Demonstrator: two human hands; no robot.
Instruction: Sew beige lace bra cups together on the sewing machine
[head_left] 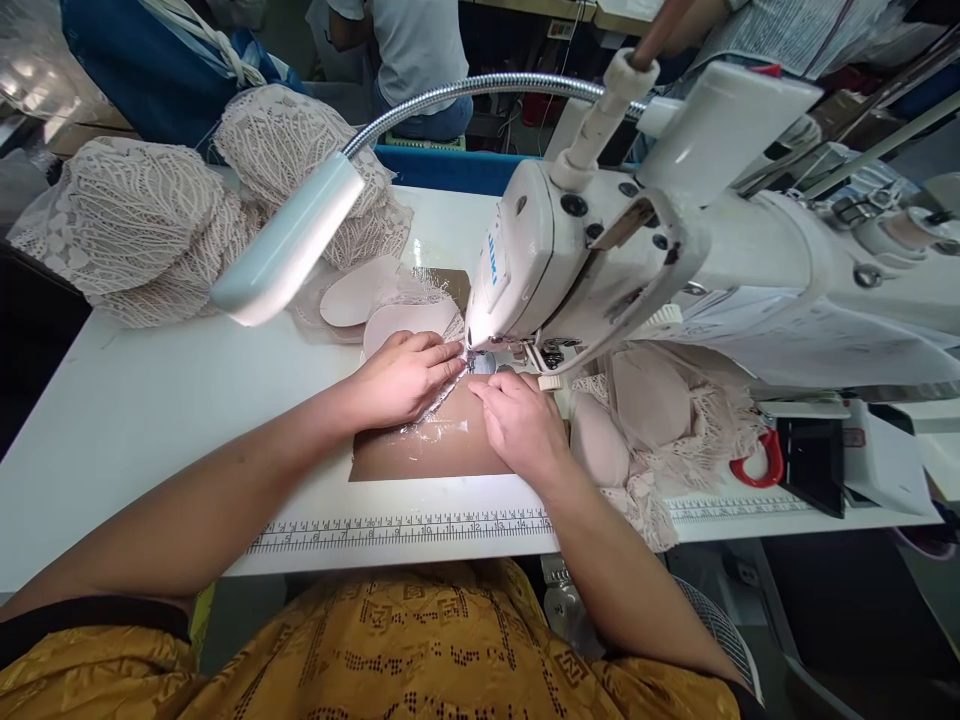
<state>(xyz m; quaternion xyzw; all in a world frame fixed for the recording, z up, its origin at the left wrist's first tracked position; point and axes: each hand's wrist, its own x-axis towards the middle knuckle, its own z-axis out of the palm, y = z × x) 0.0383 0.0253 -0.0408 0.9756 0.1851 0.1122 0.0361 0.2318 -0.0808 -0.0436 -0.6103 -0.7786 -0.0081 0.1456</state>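
1. Lace (444, 397) under left hand (401, 380), fingers nearly straight, pressing flat; cup (409, 317) just beyond.
2. Right hand (521, 420) curled, thumb near forefinger; grip unclear.
3. Apparently mid-stitching at machine (517, 255) beyond fingertips; calls for steady guiding.
4. Brown sheet (405, 457) beneath fingers, white table (150, 430) around; lace pile (150, 215) beyond left fingers, seated person (420, 60) farther off.

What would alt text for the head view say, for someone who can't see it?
A person's left hand rests on a pale pink, lace-edged fabric piece at a white metal sewing machine; the right hand, fingers curled, rests on a shiny brown sheet. Bundled beige lace pieces sit at the picture's upper left.
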